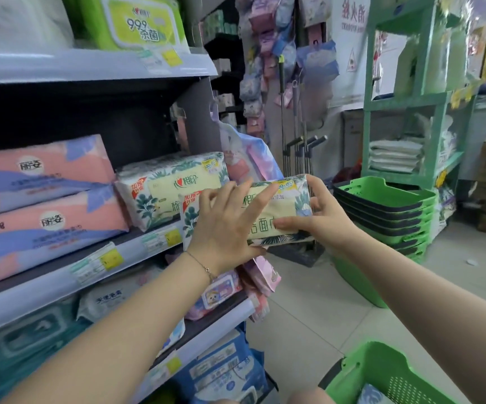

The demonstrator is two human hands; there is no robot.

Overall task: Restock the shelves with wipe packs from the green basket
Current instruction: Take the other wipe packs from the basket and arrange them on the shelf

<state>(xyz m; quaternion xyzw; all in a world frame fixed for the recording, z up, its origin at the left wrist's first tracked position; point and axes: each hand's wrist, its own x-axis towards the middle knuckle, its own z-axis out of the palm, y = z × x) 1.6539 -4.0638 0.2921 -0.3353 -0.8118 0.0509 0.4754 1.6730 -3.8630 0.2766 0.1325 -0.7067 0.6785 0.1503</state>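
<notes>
Green basket [381, 371] sits bottom right, closest to the camera, with a bluish pack just peeking over its edge. Up ahead, both hands have one leafy wipe pack [282, 211] held in the air right at the front of the middle shelf [137, 243], overlapping an identical pack [172, 185] already lying there. Left hand [227, 225] has its fingers spread over the pack's face, thumb tucked underneath. Right hand [320, 217] clamps the right end, thumb across the front and fingers wrapped round the back. Pink packs [40, 199] are stacked further left on that shelf. More green baskets [387, 211] are piled on the floor behind.
</notes>
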